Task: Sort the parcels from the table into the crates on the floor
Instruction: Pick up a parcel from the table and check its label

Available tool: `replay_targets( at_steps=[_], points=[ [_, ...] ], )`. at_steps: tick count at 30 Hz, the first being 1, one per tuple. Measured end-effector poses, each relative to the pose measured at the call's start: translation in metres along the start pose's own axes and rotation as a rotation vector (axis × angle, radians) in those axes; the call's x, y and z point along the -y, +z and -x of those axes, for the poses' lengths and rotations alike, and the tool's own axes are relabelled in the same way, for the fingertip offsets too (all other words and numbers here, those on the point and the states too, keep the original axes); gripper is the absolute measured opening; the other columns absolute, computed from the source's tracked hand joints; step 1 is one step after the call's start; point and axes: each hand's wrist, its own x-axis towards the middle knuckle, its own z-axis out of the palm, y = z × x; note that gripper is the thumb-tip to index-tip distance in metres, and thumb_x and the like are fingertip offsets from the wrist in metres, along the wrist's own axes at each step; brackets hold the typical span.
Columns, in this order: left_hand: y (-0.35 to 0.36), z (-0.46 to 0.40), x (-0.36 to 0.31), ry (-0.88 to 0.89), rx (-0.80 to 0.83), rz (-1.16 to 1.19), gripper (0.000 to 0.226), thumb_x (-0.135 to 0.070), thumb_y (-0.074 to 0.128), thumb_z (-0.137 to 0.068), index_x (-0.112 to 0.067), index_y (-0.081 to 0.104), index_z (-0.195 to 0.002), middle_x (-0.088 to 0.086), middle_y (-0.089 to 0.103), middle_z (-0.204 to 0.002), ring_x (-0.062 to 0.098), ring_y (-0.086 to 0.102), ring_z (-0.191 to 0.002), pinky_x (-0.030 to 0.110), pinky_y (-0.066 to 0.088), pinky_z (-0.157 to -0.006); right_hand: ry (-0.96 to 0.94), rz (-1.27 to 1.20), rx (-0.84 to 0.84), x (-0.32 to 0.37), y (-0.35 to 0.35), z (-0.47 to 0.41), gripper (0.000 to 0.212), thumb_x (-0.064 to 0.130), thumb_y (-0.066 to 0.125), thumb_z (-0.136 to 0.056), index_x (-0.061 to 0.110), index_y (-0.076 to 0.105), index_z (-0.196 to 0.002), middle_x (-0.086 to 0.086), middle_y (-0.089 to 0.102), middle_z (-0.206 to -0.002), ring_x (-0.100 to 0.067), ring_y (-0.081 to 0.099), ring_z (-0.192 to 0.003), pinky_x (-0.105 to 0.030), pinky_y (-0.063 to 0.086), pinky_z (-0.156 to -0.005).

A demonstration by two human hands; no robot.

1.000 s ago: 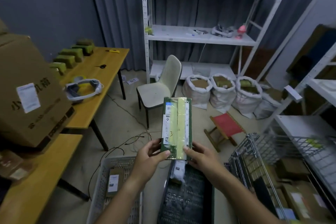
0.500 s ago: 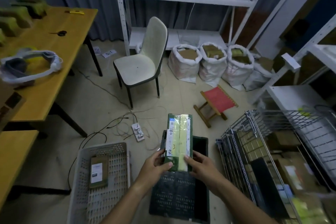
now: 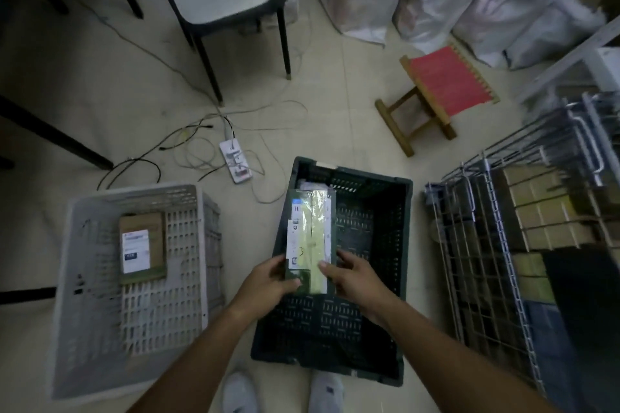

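Since a second ago the view has dropped from the room to the floor, and the parcel (image 3: 310, 238), then held up at chest height, now hangs low over the dark crate (image 3: 396, 278). Left hand (image 3: 268, 285) and right hand (image 3: 352, 278) both clamp its near end, thumbs on top; it looks not yet released. Likely the drop into this crate comes next; the white crate (image 3: 188, 278) beside already holds a brown parcel (image 3: 142, 245)
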Motion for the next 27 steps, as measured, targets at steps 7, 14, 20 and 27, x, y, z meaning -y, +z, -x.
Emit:
replay_targets(
  at_steps=[7,14,20,27],
  points=[
    [0.005,-0.109,0.046,0.122,-0.275,-0.273,0.041,-0.009,0.065,-0.094,-0.011,0.059,-0.135,-0.013,0.055,-0.103,-0.004,0.049,-0.077,0.009,0.036,-0.056,0.128,-0.020,-0.061,-0.116,0.008,-0.101,0.077,0.034,0.075,-0.091,0.015,0.036,-0.155,-0.005,0.055,-0.145,-0.007,0.058,-0.091,-0.027,0.050,-0.082],
    [0.000,-0.191,0.080,0.146,-0.316,-0.564,0.014,-0.004,0.058,-0.089,-0.008,0.064,-0.102,0.002,0.064,-0.075,0.021,0.063,-0.066,0.027,0.050,-0.053,0.213,0.002,-0.072,-0.173,0.026,-0.180,0.088,0.042,0.074,-0.090,0.015,0.025,-0.159,-0.009,0.041,-0.159,-0.028,0.053,-0.133,-0.044,0.046,-0.111],
    [0.002,-0.214,0.088,0.177,-0.376,-0.685,0.008,0.000,0.058,-0.081,-0.005,0.064,-0.084,0.010,0.065,-0.071,0.023,0.061,-0.061,0.042,0.057,-0.056,0.289,-0.009,-0.060,-0.199,0.031,-0.227,0.085,0.038,0.071,-0.094,0.012,0.023,-0.160,-0.012,0.040,-0.159,-0.030,0.052,-0.133,-0.038,0.045,-0.109],
    [0.000,-0.219,0.092,0.206,-0.363,-0.683,0.020,0.000,0.056,-0.082,-0.008,0.068,-0.096,0.008,0.068,-0.075,0.022,0.062,-0.062,0.040,0.057,-0.058,0.316,0.033,-0.086,-0.194,0.033,-0.254,0.054,0.022,0.056,-0.104,0.007,0.037,-0.153,-0.012,0.048,-0.153,-0.025,0.053,-0.129,-0.023,0.040,-0.090]
  ],
)
